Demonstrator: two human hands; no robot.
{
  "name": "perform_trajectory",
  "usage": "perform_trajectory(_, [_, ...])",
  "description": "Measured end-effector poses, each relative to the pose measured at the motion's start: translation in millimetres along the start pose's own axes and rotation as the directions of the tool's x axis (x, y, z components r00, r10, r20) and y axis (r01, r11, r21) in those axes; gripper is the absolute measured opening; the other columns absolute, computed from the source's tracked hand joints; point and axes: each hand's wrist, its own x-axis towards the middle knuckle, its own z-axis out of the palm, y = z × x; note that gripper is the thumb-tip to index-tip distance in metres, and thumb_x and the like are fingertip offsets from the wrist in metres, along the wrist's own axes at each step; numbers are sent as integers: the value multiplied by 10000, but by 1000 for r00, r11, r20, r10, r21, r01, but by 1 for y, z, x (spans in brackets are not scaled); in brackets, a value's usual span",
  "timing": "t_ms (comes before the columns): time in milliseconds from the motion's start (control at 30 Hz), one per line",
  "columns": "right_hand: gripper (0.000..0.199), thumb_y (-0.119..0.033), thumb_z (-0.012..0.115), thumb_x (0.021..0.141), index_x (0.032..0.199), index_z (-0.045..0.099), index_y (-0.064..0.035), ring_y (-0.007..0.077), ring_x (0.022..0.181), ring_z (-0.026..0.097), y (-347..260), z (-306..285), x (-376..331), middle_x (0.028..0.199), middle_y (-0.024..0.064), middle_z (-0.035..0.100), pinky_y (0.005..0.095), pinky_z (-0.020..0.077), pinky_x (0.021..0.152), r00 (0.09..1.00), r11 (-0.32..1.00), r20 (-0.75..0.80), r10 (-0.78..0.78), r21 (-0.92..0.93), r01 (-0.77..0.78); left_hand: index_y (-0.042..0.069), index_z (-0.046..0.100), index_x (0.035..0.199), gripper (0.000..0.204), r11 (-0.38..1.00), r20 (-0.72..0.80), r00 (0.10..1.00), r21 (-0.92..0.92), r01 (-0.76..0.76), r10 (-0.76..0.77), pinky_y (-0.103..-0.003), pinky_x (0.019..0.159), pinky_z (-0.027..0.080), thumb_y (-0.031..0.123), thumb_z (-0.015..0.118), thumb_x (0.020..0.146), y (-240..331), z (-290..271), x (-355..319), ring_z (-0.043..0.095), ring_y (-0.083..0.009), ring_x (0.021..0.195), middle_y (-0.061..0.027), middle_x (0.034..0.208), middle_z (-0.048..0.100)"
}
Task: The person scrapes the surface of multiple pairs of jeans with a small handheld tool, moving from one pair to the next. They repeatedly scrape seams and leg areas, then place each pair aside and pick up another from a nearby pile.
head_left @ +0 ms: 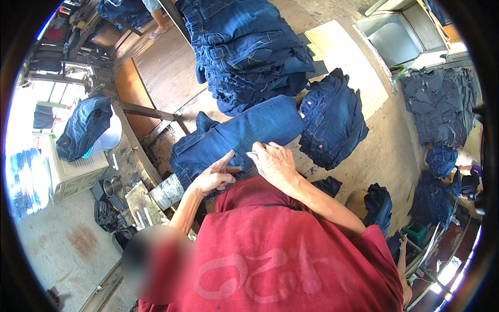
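Note:
A pair of blue denim jeans [249, 127] lies stretched out flat in front of me, over the edge of my dark red shirt. Resting on its near edge, my left hand [214, 176] has the index finger stretched out and the thumb apart; the other fingers bend loosely. Just to its right, my right hand [274, 164] is closed at the same edge, thumb and fingertips drawn together. Whatever it pinches is too small to make out. Beyond the garment rises a tall pile of jeans [249, 47], and a smaller folded bundle of jeans [333, 122] lies right of it.
On the left, more jeans [86, 127] drape over a pale boxy appliance [78, 171], near a metal cup [112, 186]. A wooden frame [138, 143] stands between. Dark grey garments [439, 104] lie at far right. Another person's foot [158, 31] shows at the top.

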Motion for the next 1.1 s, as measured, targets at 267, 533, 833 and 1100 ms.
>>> perform_trajectory(267, [222,-307,706,1044,984,645,-102,347,778,744,-5,-1,7,800,128,726,501,583,659,995,998,-82,-53,-44,50,108,66,1782,1053,999,-14,1000,-50,-6,5,-225,598,449,-63,603,891,-9,-6,2,569,-65,774,-299,1597,521])
perform_trajectory(533, [324,-381,735,1046,976,729,-65,342,712,728,81,-7,13,824,166,745,454,564,643,921,918,-200,335,292,-270,5,633,1467,487,800,-170,884,523,-294,436,-362,763,560,162,661,1006,5,-37,-13,698,-221,942,-290,1384,709])
perform_trajectory(833, [596,-579,785,976,1356,683,-132,228,879,722,211,62,-7,1208,95,715,445,651,719,346,-347,496,797,843,-411,-17,788,1230,501,960,-820,513,149,-235,253,-381,980,551,424,812,994,-18,-161,6,729,-197,1052,-103,1133,812])
perform_trajectory(1100, [360,-84,893,915,801,551,-94,128,573,534,328,31,38,740,1,577,342,435,483,-93,165,-170,981,985,-54,41,612,1460,421,694,-683,723,-470,-545,104,-548,1025,607,81,667,1044,-18,-27,6,738,-338,1160,-126,1292,753])
